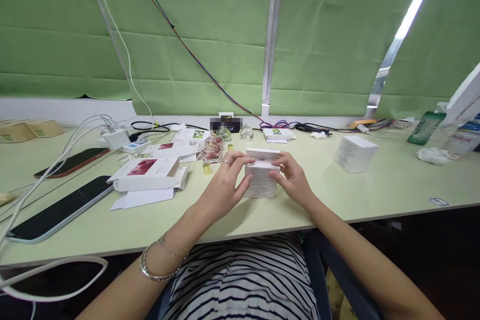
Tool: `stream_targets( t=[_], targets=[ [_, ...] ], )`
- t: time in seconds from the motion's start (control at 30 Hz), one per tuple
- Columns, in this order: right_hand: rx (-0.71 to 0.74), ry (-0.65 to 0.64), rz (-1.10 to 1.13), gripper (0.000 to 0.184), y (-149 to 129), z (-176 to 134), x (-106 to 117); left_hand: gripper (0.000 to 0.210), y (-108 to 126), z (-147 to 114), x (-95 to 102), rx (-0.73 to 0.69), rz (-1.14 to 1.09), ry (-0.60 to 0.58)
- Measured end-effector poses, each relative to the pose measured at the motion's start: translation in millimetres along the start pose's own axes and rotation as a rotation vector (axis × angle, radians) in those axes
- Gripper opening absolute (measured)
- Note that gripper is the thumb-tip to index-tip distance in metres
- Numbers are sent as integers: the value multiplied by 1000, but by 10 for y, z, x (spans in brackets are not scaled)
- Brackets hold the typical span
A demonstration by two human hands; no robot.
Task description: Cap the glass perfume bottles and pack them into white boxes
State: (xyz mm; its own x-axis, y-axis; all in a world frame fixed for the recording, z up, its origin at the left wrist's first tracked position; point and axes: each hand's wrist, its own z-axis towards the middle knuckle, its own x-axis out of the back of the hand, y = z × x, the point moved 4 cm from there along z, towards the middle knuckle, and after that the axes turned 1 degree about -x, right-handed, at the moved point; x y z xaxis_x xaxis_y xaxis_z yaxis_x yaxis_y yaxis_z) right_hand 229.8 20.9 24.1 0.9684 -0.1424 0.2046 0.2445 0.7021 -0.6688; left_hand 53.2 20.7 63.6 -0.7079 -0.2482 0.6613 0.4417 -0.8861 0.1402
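A small white box (pixel 260 184) with fine print on its front stands upright near the table's front edge, its top flap (pixel 262 153) raised at the back. My left hand (pixel 228 180) grips its left side, fingertips at the top edge and thumb on the front. On the right side my right hand (pixel 293 177) holds it the same way, fingers curled over the top. What is inside the box is hidden. Just left of it are a gold cap (pixel 207 169) and round glass bottles (pixel 212 154) with reddish contents.
Flattened white cartons (pixel 150 172) lie to the left, near two phones (pixel 63 207) and white cables. A closed white box (pixel 355 154) stands at right, with a green bottle (pixel 427 127) farther off. Dark cables (pixel 311 128) run along the back.
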Motion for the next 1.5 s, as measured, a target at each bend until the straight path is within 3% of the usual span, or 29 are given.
stream_targets(
  t=[0.13,0.23,0.37,0.5,0.87,1.0,1.17,1.33,1.5],
  targets=[
    [74,57,-62,10,-48,-16,15,37,-35,-22,-3,57,-88,28],
    [91,107,32,12,-53,-27,32,40,-77,16,11,121,-139,94],
    [98,160,109,16,-47,-25,51,21,-59,89,10,111,-66,144],
    [128,115,59,13,-68,-19,52,11,-7,124,0,91,-30,159],
    [101,42,-42,11,-82,-9,70,13,-19,113,-1,81,-36,114],
    [85,-9,-142,10,-47,-11,42,14,26,93,-29,35,103,31],
    [121,-110,-290,23,-25,-12,-10,23,80,23,-21,4,231,-83],
    [177,-81,-479,21,-56,-13,14,40,7,-311,-42,45,205,-249],
    [86,-59,-622,18,1,35,190,28,-163,-609,-174,147,193,-429]
  ],
)
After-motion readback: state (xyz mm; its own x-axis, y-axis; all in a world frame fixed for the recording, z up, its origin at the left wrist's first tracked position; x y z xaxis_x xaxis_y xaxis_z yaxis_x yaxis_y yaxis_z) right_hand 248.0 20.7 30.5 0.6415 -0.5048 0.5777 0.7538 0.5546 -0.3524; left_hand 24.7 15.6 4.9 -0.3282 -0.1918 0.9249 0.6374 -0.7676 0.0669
